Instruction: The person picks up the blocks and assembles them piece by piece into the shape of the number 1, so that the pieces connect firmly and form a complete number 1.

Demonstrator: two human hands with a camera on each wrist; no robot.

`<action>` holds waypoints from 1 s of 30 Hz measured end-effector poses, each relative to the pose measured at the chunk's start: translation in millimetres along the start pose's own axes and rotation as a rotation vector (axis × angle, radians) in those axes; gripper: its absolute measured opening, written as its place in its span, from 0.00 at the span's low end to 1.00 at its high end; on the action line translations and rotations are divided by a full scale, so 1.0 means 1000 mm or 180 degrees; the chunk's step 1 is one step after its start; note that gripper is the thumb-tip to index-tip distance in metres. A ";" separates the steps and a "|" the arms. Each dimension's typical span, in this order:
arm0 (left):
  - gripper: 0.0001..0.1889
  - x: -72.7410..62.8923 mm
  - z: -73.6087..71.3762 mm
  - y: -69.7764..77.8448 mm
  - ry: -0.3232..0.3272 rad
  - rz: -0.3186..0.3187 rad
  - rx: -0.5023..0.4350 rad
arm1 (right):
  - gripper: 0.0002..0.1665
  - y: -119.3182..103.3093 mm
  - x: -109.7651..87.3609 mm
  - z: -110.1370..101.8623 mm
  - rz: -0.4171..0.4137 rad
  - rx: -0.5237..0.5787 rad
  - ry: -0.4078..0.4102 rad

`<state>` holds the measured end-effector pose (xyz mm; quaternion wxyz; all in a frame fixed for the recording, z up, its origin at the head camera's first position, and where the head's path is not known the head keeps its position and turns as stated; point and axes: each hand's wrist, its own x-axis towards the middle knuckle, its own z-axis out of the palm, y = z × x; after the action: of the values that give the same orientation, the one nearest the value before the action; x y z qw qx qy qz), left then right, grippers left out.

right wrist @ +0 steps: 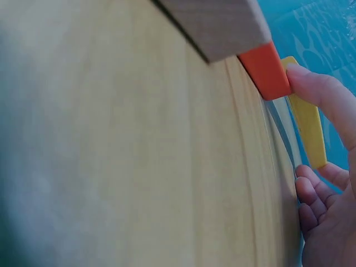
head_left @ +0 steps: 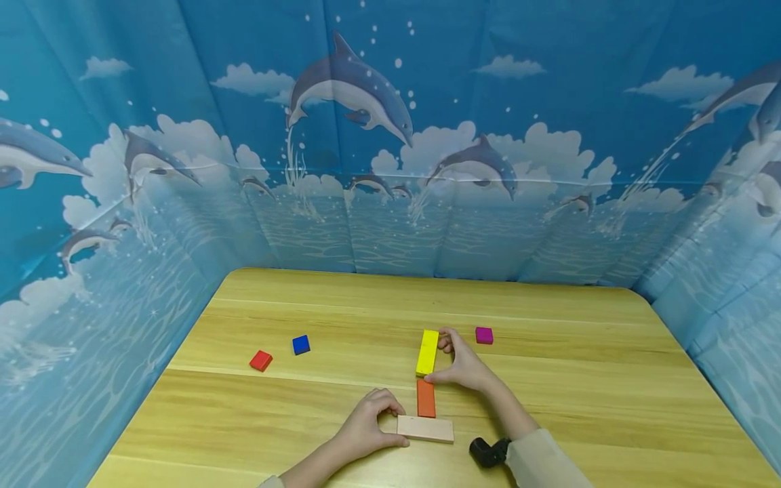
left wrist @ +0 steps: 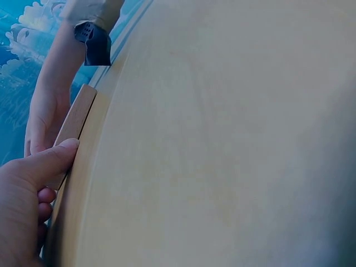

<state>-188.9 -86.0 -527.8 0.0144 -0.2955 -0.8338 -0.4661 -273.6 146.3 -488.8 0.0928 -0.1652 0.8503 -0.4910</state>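
Note:
My left hand (head_left: 366, 427) holds the left end of a plain wooden block (head_left: 426, 429), thumb along its near side and fingers at its far side. That block lies crosswise on the table, also in the left wrist view. From its far side an orange block (head_left: 426, 398) runs away from me. Beyond this lies a yellow block (head_left: 428, 353), slightly tilted to the right and nearly in line. My right hand (head_left: 466, 366) grips the yellow block lengthwise, with the thumb at its near end beside the orange block and a finger at its far end.
A purple block (head_left: 484, 335) lies to the right of the yellow one. Farther left on the wooden table (head_left: 579, 352) are a blue block (head_left: 301, 345) and a red block (head_left: 261, 360). A black wrist camera (head_left: 488, 452) sits at the right cuff. A dolphin-print curtain (head_left: 390, 224) surrounds the table.

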 end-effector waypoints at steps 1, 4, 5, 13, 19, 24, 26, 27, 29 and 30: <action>0.17 0.000 0.000 0.000 -0.0002 -0.0002 0.0000 | 0.51 -0.005 -0.001 -0.001 0.0005 0.0018 -0.0030; 0.17 0.000 0.000 0.000 -0.0007 -0.0012 -0.0021 | 0.50 -0.014 -0.004 -0.005 0.0015 0.0071 -0.0103; 0.17 0.000 0.000 0.000 -0.0008 -0.0012 -0.0022 | 0.50 -0.014 -0.004 -0.006 0.0015 0.0074 -0.0124; 0.17 0.000 0.001 0.000 -0.0026 -0.0034 -0.0028 | 0.52 0.014 0.007 -0.003 0.0064 0.0120 -0.0166; 0.17 0.000 0.000 0.000 -0.0033 -0.0059 -0.0057 | 0.54 0.020 0.011 -0.003 0.0041 0.0130 -0.0145; 0.17 0.000 0.000 0.001 -0.0026 -0.0063 -0.0060 | 0.55 0.020 0.012 -0.003 0.0063 0.0007 -0.0180; 0.17 0.001 0.000 0.001 -0.0028 -0.0070 -0.0061 | 0.56 0.020 0.013 -0.003 0.0085 -0.0035 -0.0205; 0.17 0.000 0.000 0.002 -0.0029 -0.0075 -0.0062 | 0.56 0.019 0.013 -0.003 0.0093 -0.0079 -0.0217; 0.17 0.000 0.000 0.002 -0.0028 -0.0080 -0.0059 | 0.56 0.019 0.014 -0.004 0.0084 -0.0165 -0.0247; 0.17 0.000 0.000 0.001 -0.0023 -0.0078 -0.0056 | 0.56 0.019 0.015 -0.004 0.0070 -0.0219 -0.0259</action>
<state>-188.5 -85.2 -526.7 0.0030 -0.2871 -0.8332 -0.4725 -292.0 152.8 -502.7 0.1270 -0.1788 0.8640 -0.4533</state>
